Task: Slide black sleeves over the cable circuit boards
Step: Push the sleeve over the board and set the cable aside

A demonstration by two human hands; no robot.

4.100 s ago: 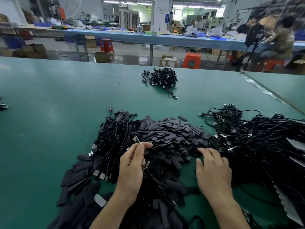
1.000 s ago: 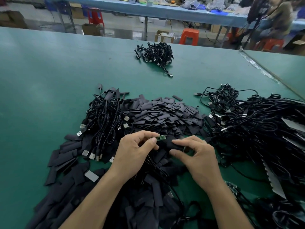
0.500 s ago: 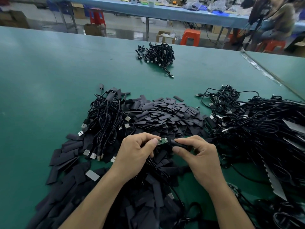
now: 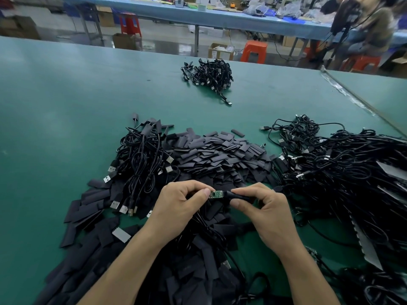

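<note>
My left hand (image 4: 180,205) pinches a small green circuit board (image 4: 215,194) at the end of a black cable. The board sticks out to the right past my thumb. My right hand (image 4: 264,208) pinches a black sleeve (image 4: 239,196) between thumb and forefinger. The sleeve's open end meets the board's right tip. Both hands hover over a pile of flat black sleeves (image 4: 220,157) on the green table (image 4: 55,119).
A bundle of black USB cables (image 4: 141,159) lies left of the sleeve pile. A large tangle of cables (image 4: 343,172) fills the right. A small cable heap (image 4: 209,73) sits far ahead. More sleeves (image 4: 88,216) spread at lower left. A seated person (image 4: 370,25) is beyond the table.
Since four seconds ago my hands picked up a cable's board and a sleeve. Over the last second the sleeve's mouth has been brought against the board's tip.
</note>
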